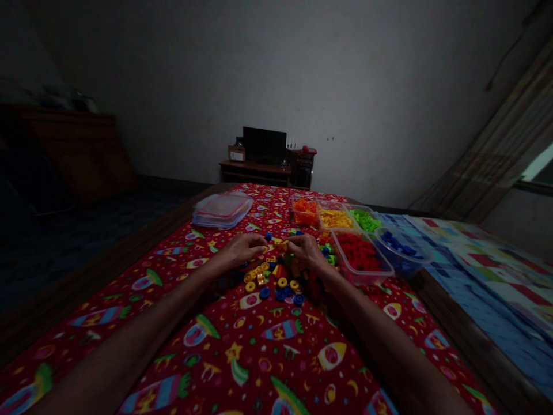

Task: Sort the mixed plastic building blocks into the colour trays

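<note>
Over a loose pile of plastic building blocks, my left hand (244, 249) is closed in a pinch with a small yellow block (265, 249) at its fingertips. Across from it, my right hand (305, 250) pinches another yellow block (284, 245) between thumb and fingers. Below and between the hands lie several yellow ring-shaped pieces (250, 286), blue ring-shaped pieces (264, 293) and a yellow studded block (261, 279). A blue block (268, 236) sits just beyond my left fingers. Part of the pile is hidden under my right hand.
Right of the pile stand clear tubs of orange (306, 212), yellow (336, 219), green (365, 221), red (358, 252) and blue blocks (398, 245). Stacked lids (222, 208) lie at left on the red patterned cloth (242, 357). A bed (484, 276) adjoins on the right.
</note>
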Available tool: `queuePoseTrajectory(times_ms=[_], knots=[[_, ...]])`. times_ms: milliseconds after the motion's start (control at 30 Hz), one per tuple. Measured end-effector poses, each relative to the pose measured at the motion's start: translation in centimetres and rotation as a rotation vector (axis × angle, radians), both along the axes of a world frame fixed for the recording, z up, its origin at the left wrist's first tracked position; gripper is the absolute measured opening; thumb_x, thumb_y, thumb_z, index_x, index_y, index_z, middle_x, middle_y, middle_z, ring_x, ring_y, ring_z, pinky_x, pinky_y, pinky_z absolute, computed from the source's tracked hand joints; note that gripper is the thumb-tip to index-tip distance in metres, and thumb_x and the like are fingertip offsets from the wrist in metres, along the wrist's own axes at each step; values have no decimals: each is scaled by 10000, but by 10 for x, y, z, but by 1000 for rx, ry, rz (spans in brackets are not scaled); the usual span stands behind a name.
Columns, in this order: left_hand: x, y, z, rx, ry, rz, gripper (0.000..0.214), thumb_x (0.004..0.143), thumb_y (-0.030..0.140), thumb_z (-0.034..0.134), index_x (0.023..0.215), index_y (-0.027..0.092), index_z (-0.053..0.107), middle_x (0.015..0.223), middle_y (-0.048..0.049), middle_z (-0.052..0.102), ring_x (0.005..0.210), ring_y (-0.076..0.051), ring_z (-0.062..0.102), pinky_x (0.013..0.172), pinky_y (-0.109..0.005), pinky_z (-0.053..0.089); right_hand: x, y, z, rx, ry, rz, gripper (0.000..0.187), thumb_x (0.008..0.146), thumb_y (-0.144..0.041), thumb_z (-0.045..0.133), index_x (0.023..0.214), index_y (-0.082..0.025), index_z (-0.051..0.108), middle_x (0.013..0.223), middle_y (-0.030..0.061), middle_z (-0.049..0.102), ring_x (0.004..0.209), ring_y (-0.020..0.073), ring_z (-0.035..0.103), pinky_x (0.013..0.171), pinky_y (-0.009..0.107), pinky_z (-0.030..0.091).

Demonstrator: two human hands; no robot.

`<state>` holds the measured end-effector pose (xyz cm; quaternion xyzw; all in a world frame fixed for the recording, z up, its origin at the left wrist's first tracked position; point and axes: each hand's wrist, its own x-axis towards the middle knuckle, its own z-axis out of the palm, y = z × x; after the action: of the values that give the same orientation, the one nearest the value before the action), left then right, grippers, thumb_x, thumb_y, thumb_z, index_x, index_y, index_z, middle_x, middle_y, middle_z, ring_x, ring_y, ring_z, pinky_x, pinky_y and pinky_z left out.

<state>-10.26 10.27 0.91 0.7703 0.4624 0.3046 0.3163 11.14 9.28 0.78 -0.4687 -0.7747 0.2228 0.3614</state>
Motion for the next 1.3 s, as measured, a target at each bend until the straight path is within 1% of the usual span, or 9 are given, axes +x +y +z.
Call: queuePoseTrajectory(times_ms=[133, 233, 400, 533, 733, 900, 1000, 1133, 1300], knots=[[1, 6, -6, 45, -31, -27, 319, 694, 442, 589, 828, 168, 682, 788, -25, 699, 745, -191, 636, 662, -265, 492, -2, -1, 4, -9, 31, 13, 301, 745, -136, 427, 804, -130, 722, 626, -4, 639, 625, 127, 572, 567, 186, 390], [7, 6, -4, 61, -109, 12, 319, 689, 438, 598, 826, 161, 675, 733, -20, 686, 664, -172, 625, 614, -262, 493, -6, -2, 6, -75, 130, 10, 367, 733, -110, 438, 963, -151, 721, 739, 18, 698, 705, 146, 613, 639, 211, 440], [23, -4, 0, 57, -274, 36, 301, 666, 405, 633, 826, 151, 655, 702, -21, 677, 612, -162, 623, 601, -277, 514, -11, -8, 10, -330, 327, 165, 364, 687, -129, 489, 964, -145, 725, 725, -2, 690, 592, 108, 557, 590, 209, 440], [27, -6, -5, 158, -240, 92, 233, 669, 356, 625, 786, 158, 663, 729, -30, 671, 645, -172, 636, 618, -293, 527, -12, -14, 13, -502, 439, 313, 373, 685, -155, 489, 977, -157, 721, 722, -14, 682, 585, 83, 545, 615, 193, 439], [26, -4, -9, 166, -194, 87, 241, 658, 317, 616, 826, 159, 684, 799, -47, 692, 731, -193, 653, 663, -307, 534, -11, -12, 8, -612, 507, 251, 258, 679, -234, 606, 889, -140, 722, 711, 7, 680, 642, 113, 607, 662, 223, 476], [29, -7, -4, 73, -274, 9, 376, 656, 355, 636, 969, 150, 673, 836, -56, 714, 748, -198, 666, 683, -312, 537, -8, -11, 13, -560, 489, 210, 216, 657, -316, 679, 741, -119, 699, 644, 0, 660, 594, 111, 600, 643, 233, 491], [27, -10, 2, 112, -235, -7, 359, 695, 348, 602, 989, 154, 676, 862, -60, 724, 758, -195, 668, 697, -306, 537, 4, -8, 24, -452, 453, 134, 166, 681, -277, 648, 709, -118, 681, 645, 5, 663, 571, 106, 606, 602, 216, 486], [17, -9, 9, 221, -72, 60, 313, 732, 317, 545, 964, 173, 698, 885, -55, 730, 805, -203, 667, 722, -304, 531, 40, 12, 42, -220, 385, -109, 159, 729, -203, 551, 750, -113, 680, 677, 29, 681, 572, 117, 629, 553, 201, 481], [9, -3, 6, 197, 18, 78, 299, 727, 300, 509, 904, 170, 712, 900, -52, 733, 800, -202, 668, 738, -299, 525, 97, 53, 63, 5, 54, -383, 206, 721, -117, 474, 693, -101, 678, 649, 58, 686, 594, 144, 648, 548, 200, 477]])
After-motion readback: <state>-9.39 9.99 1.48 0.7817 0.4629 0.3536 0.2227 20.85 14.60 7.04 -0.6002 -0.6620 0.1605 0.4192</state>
